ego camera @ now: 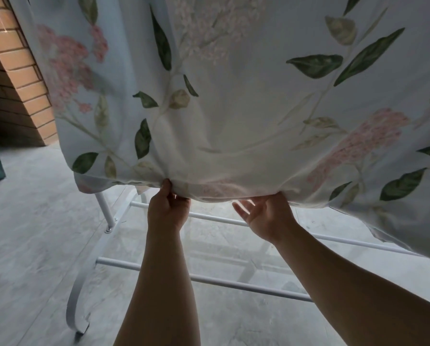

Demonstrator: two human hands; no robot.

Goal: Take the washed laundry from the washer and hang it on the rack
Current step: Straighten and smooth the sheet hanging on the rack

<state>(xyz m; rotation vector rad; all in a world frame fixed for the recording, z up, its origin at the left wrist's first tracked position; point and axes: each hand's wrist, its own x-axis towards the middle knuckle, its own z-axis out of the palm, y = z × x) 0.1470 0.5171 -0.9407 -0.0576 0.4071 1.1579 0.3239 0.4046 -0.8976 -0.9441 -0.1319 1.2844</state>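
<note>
At the lower hem of the floral sheet (234, 108), which hangs draped over the white rack (209, 217) above the grey floor (34, 233), both forearms reach up and forward from the bottom of the view. The left hand (167, 208) is raised with wrist straight, thumb up and fingers curled, gripping a bunched fold of the hem. The right hand (266, 216) is turned palm inward, visible fingers straight and spread, its upper edge touching the hem.
</note>
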